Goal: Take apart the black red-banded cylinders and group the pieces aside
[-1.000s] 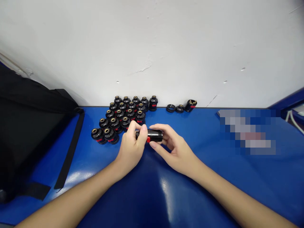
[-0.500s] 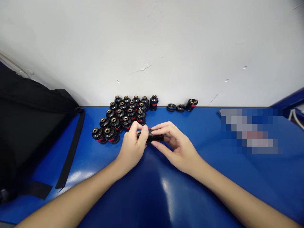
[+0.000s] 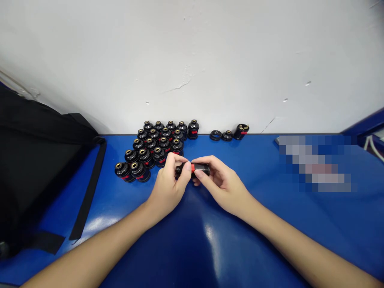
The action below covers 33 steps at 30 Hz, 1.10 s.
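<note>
Black cylinder (image 3: 201,167) — apparently level — between both hands (image 3: 171,184) (image 3: 225,184)

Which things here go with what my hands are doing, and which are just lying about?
Likely belonging: black cylinder in left hand and right hand; similar cylinders; ring; cap; open-topped part.

Likely just lying about: black fabric item; black strap; pixelated item, unidentifiable.

The bare left forearm (image 3: 105,239) is angled in from the lower left, the bare right forearm (image 3: 297,236) from the lower right. Both wrists (image 3: 150,212) are held nearly straight. The left hand (image 3: 168,190) is closed in a pinch, its index finger (image 3: 179,157) bent. The right hand (image 3: 226,186) is curled more loosely, its thumb (image 3: 206,180) pointed toward the left. The hands are held close together.
</note>
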Each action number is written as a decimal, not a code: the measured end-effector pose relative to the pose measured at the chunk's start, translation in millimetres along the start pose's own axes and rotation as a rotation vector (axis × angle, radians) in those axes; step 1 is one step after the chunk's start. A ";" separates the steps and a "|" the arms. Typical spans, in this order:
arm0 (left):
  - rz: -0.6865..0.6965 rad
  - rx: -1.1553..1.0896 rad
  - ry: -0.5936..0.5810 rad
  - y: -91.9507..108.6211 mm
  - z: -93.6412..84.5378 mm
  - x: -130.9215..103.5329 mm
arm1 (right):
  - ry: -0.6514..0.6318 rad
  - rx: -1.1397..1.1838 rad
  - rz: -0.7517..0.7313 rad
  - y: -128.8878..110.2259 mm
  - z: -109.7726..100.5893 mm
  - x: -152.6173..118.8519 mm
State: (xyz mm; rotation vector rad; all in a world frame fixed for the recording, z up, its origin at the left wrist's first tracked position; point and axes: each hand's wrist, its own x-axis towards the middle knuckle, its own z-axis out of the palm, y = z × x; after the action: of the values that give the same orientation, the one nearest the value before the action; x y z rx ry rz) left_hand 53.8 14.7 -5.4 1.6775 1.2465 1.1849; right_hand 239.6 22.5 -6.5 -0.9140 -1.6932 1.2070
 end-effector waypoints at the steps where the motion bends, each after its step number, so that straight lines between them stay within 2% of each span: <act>1: -0.016 -0.002 0.007 -0.7 -0.1 0.7 | 0.002 0.005 -0.033 0.2 0.0 -0.1; 5: -0.080 -0.011 0.030 -2.5 -0.6 2.2 | 0.009 0.006 -0.121 -0.6 0.0 0.0; 9: -0.080 -0.019 0.038 -0.7 -0.3 2.1 | 0.008 0.021 -0.107 -2.3 -1.3 0.4; 13: -0.099 -0.035 0.035 3.0 0.4 2.0 | 0.027 -0.066 -0.122 -2.1 -4.3 -0.1; 20: -0.140 -0.044 0.013 3.1 -0.3 0.9 | 0.069 -0.247 -0.256 -1.3 -5.6 -1.8; 25: -0.116 -0.072 0.004 1.9 0.8 0.8 | 0.068 -0.191 -0.251 0.3 -4.6 -1.9; 33: -0.084 -0.090 0.014 -1.9 0.7 0.9 | 0.139 -0.411 -0.252 -0.5 -6.5 0.0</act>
State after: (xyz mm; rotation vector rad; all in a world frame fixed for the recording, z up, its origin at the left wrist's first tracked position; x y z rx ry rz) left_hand 54.0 16.0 -7.1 1.5396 1.2415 1.1862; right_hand 245.5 24.6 -4.8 -0.9632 -1.9103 0.6252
